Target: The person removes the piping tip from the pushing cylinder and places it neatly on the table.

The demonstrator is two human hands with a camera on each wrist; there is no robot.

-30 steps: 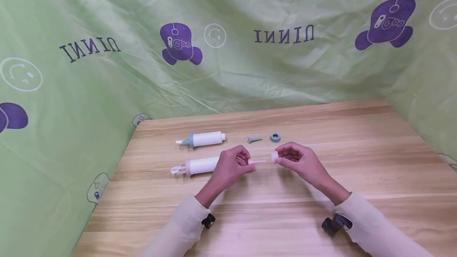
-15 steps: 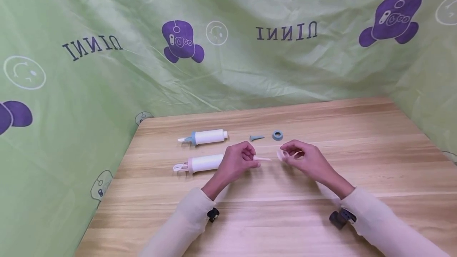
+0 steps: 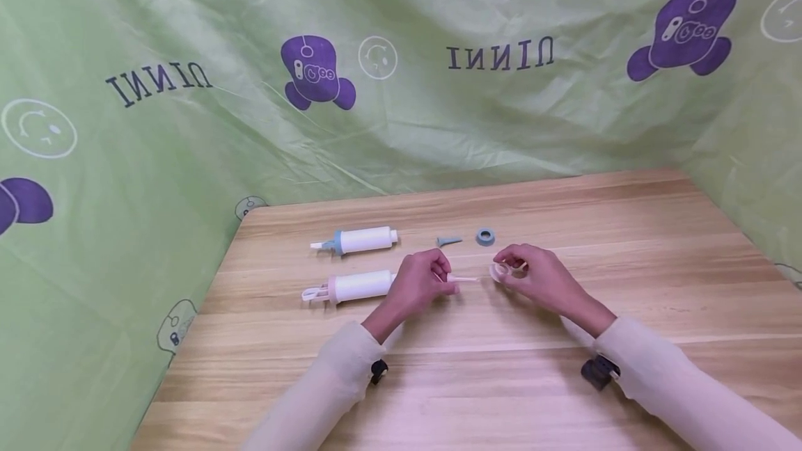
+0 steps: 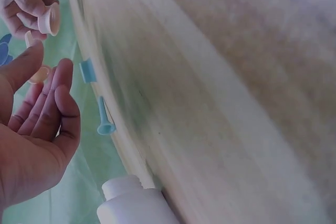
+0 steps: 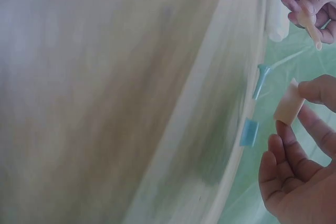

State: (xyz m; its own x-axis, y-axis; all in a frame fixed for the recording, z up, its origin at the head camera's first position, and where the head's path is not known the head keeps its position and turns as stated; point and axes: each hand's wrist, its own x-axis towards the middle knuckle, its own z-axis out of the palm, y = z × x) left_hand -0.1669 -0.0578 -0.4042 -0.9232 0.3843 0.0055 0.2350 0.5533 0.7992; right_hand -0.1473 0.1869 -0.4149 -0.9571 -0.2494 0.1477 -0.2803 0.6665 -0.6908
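Observation:
Between thumb and fingers, my left hand (image 3: 420,277) pinches a small pale pink nozzle (image 3: 466,279), its narrow tip pointing right. My right hand (image 3: 535,273) holds a pale pink ring-shaped cap (image 3: 498,271) by its rim, just beyond the nozzle tip and apart from it. The right wrist view shows the side wall of this cap (image 5: 289,103) and the tapered nozzle (image 5: 313,32). Left of my left hand lies a white bottle (image 3: 363,285) with a pink collar; the hand hides its right end.
Behind the hands lie a blue nozzle (image 3: 448,241) and a blue ring cap (image 3: 485,243). Another white bottle (image 3: 366,239) with a blue collar lies on its side at the left. A green printed cloth (image 3: 401,131) hangs behind the wooden table (image 3: 489,381).
Both hands have shifted slightly to the right. The right hand has tilted the pink ring cap, so its opening now shows. Bottles and blue parts stay where they were.

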